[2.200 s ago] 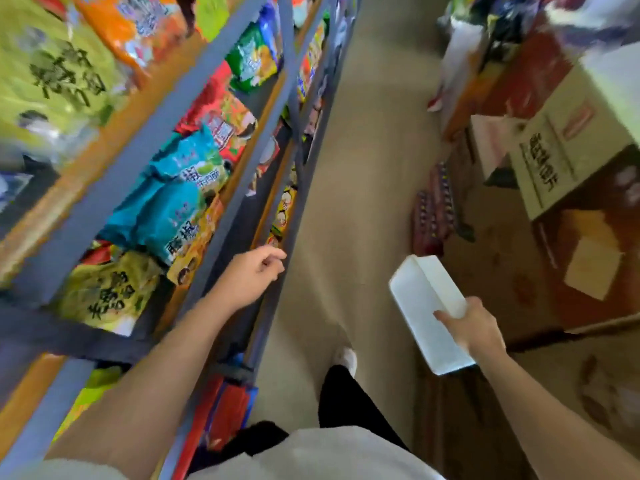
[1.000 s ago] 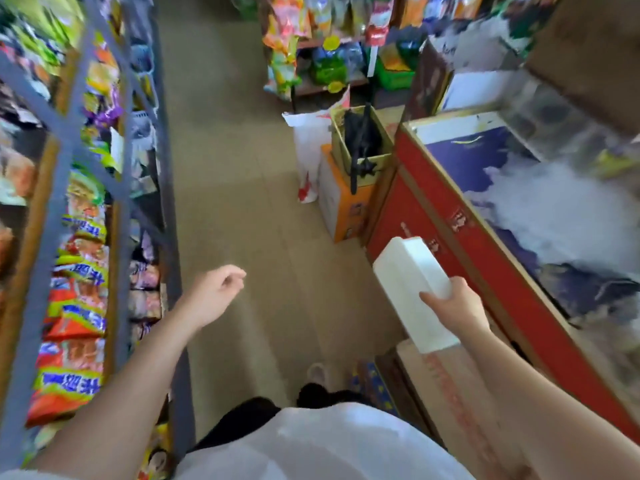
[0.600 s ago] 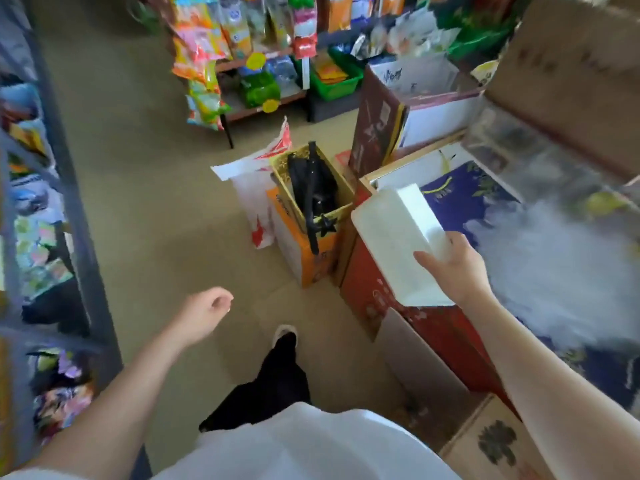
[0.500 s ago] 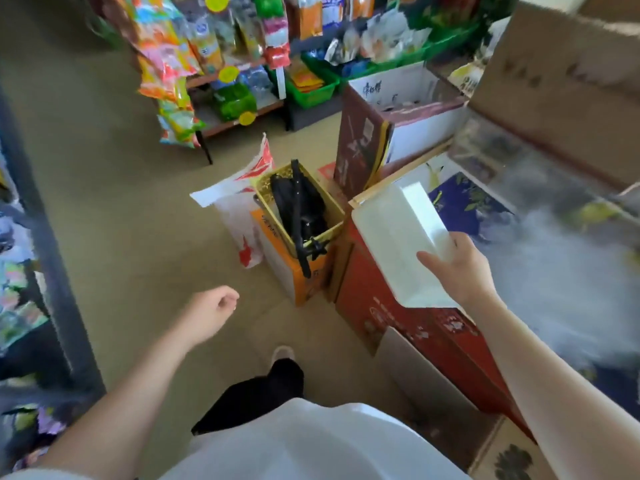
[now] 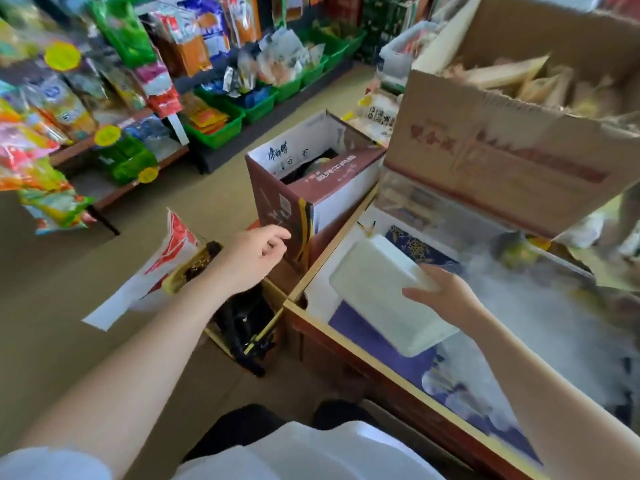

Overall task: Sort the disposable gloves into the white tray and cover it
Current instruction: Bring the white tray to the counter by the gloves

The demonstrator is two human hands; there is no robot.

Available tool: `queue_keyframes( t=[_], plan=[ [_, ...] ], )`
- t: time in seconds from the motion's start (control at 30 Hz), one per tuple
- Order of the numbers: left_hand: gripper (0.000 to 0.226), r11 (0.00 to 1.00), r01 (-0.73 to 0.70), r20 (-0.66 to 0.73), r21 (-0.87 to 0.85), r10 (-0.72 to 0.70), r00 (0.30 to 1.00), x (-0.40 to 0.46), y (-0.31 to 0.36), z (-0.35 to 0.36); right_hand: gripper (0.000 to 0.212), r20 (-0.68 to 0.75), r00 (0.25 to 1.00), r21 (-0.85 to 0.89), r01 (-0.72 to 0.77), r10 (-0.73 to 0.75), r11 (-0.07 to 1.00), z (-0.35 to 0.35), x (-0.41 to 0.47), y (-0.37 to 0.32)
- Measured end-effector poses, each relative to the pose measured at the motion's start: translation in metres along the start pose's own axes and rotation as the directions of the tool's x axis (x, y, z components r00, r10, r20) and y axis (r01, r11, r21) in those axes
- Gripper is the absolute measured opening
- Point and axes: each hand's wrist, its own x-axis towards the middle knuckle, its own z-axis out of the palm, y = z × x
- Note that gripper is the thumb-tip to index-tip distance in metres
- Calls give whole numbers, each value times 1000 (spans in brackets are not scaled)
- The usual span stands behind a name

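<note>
My right hand [image 5: 446,299] grips the white foam tray [image 5: 377,289] by its near right edge and holds it just above the left end of a red table with a blue patterned top [image 5: 377,344]. A heap of clear disposable gloves [image 5: 554,327] lies spread over the table to the right of the tray. My left hand [image 5: 256,254] hangs in the air left of the table with loosely curled fingers and holds nothing. No lid for the tray is in sight.
A large open cardboard box [image 5: 512,147] stands on the far side of the table. A dark red carton [image 5: 311,188] stands against the table's left end. An orange box with black items [image 5: 242,320] and a white bag [image 5: 156,268] stand on the floor. Shelves of snack packets [image 5: 114,81] line the left.
I have turned from the snack shelf aisle to the red table. My right hand has carried the tray over the table's left end; my left hand has come up beside the dark red carton.
</note>
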Motion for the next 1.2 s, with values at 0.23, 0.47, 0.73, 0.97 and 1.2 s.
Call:
queue_keyframes(
  t=[0.23, 0.47, 0.73, 0.97, 1.2],
  plan=[
    [85, 979, -206, 330, -9, 197, 923, 49, 55, 33, 63, 306, 923, 130, 200, -231, 971, -26, 38, -13],
    [56, 944, -271, 157, 187, 243, 957, 66, 58, 52, 35, -163, 945, -159, 259, -284, 953, 5, 52, -32],
    [101, 892, -439, 461, 110, 345, 817, 78, 58, 42, 74, -34, 997, 558, 80, -74, 826, 44, 25, -74],
    [100, 843, -512, 479, 163, 386, 789, 98, 50, 32, 64, -29, 994, 185, 111, -107, 976, 29, 28, -85],
    [94, 887, -460, 560, -35, 399, 726, 121, 48, 34, 56, -123, 983, 14, 140, -137, 990, 26, 27, -98]
  ],
)
